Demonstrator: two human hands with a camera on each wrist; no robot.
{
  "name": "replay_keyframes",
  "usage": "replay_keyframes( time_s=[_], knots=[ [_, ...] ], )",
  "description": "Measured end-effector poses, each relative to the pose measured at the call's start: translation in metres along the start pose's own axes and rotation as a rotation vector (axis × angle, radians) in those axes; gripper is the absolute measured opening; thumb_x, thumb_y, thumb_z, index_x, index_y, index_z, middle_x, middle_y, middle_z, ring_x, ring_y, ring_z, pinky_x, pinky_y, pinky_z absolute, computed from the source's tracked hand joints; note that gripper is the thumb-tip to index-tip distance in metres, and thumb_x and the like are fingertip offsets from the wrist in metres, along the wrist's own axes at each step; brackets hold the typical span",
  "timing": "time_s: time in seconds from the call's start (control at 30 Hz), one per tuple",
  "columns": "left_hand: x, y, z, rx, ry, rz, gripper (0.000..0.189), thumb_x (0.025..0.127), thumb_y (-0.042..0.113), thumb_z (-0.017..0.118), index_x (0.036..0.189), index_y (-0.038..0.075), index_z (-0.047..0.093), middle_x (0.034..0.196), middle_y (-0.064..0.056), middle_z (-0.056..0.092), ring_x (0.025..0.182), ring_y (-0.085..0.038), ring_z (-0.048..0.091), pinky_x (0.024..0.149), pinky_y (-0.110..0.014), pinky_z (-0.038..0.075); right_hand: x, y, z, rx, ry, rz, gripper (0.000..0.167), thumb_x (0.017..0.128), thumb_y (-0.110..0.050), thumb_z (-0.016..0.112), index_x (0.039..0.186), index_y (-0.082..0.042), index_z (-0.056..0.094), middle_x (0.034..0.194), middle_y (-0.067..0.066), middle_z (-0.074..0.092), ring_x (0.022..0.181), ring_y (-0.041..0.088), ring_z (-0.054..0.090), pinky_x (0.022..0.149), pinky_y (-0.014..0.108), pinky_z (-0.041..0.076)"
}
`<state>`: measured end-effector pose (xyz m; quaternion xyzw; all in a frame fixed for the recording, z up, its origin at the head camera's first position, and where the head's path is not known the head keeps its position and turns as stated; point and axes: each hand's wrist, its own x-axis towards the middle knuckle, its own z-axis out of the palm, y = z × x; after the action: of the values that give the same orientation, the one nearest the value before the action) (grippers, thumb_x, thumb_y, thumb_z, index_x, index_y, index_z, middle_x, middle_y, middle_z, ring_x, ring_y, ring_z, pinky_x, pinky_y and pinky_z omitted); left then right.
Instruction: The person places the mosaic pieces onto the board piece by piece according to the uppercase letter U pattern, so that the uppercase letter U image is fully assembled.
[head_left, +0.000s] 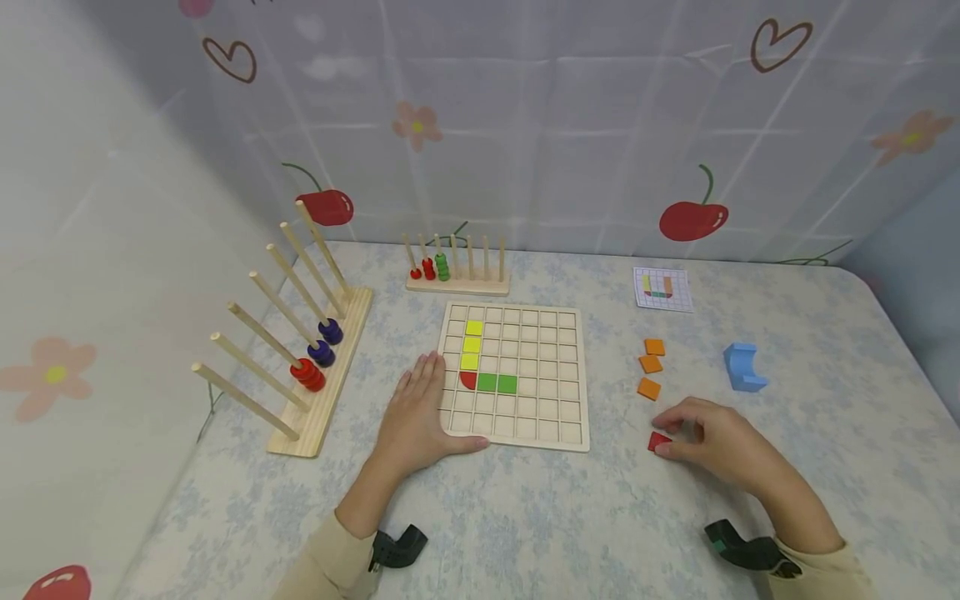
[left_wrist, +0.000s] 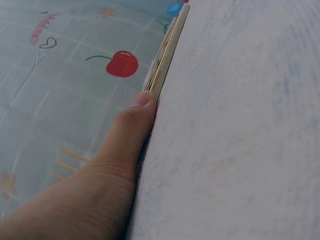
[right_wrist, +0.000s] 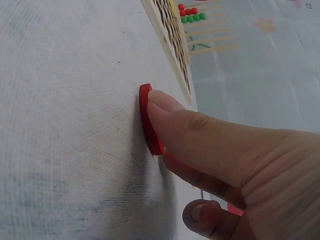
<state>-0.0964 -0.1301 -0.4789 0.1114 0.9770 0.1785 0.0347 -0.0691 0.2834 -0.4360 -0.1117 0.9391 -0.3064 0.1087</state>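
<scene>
My left hand (head_left: 416, 417) lies with straight fingers along the left side of a wooden grid board (head_left: 555, 408), its thumb spread along the near edge. In the left wrist view that thumb (left_wrist: 125, 132) touches the board's edge. On the board, several yellow squares (head_left: 472, 344) form a column above a red quarter-round tile (head_left: 468, 381), with two green squares (head_left: 497, 383) beside it. My right hand (head_left: 716, 437) pinches a red tile with a curved edge (right_wrist: 148, 120) between thumb and fingers, low at the tabletop to the right of the board.
Three orange squares (head_left: 649, 363) lie beyond the right hand, near a blue curved block (head_left: 742, 367). A pattern card (head_left: 663, 289) lies farther back. Two wooden peg stands, a large one (head_left: 341, 358) at left and a small one (head_left: 457, 285) behind the board, hold colored beads.
</scene>
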Motion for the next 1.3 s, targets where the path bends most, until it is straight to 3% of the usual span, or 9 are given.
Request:
replay_keyframes(
  time_s=[0.2,0.47,0.63,0.8,1.3],
  knots=[
    [0.000,0.000,0.000,0.007,0.004,0.004,0.148,0.056,0.097,0.057,0.159,0.004,0.006,0.168,-0.010,0.007,0.157,-0.023,0.003,0.127,-0.045,0.008,0.000,0.002,0.002,0.019,-0.030,-0.009,0.016,0.081,-0.020,0.082,0.093,-0.023,0.071,0.089,-0.007,0.063,0.068,0.004,0.045,0.056,0.021,0.042],
    [0.000,-0.001,0.001,0.003,0.007,0.003,0.148,0.056,0.096,0.058,0.159,0.005,0.007,0.168,-0.010,0.007,0.157,-0.022,0.003,0.128,-0.044,0.008,0.006,-0.001,0.005,0.062,-0.073,-0.036,0.017,0.086,-0.024,0.078,0.088,-0.024,0.062,0.081,-0.007,0.059,0.062,0.006,0.042,0.054,0.023,0.038],
    [0.001,-0.001,0.002,-0.002,0.008,0.004,0.147,0.055,0.096,0.058,0.159,0.005,0.007,0.168,-0.010,0.008,0.157,-0.022,0.004,0.128,-0.044,0.009,0.016,-0.008,0.007,0.102,-0.052,-0.062,0.013,0.088,-0.025,0.076,0.090,-0.024,0.062,0.086,-0.005,0.062,0.060,0.006,0.044,0.053,0.022,0.039],
    [0.001,-0.001,0.002,-0.003,0.006,0.003,0.147,0.055,0.096,0.058,0.159,0.005,0.007,0.168,-0.010,0.007,0.156,-0.022,0.004,0.128,-0.044,0.008,0.036,-0.025,0.013,0.141,-0.036,-0.079,0.013,0.088,-0.024,0.076,0.094,-0.025,0.064,0.092,-0.004,0.064,0.058,0.009,0.043,0.053,0.023,0.039],
    [0.000,0.000,-0.001,-0.001,-0.005,-0.009,0.146,0.057,0.093,0.063,0.159,0.005,0.007,0.168,-0.010,0.007,0.156,-0.022,0.003,0.128,-0.043,0.008,0.097,-0.090,0.051,0.260,-0.107,-0.125,0.009,0.092,-0.022,0.072,0.096,-0.021,0.065,0.094,-0.002,0.066,0.062,0.017,0.048,0.056,0.024,0.043]
  ],
)
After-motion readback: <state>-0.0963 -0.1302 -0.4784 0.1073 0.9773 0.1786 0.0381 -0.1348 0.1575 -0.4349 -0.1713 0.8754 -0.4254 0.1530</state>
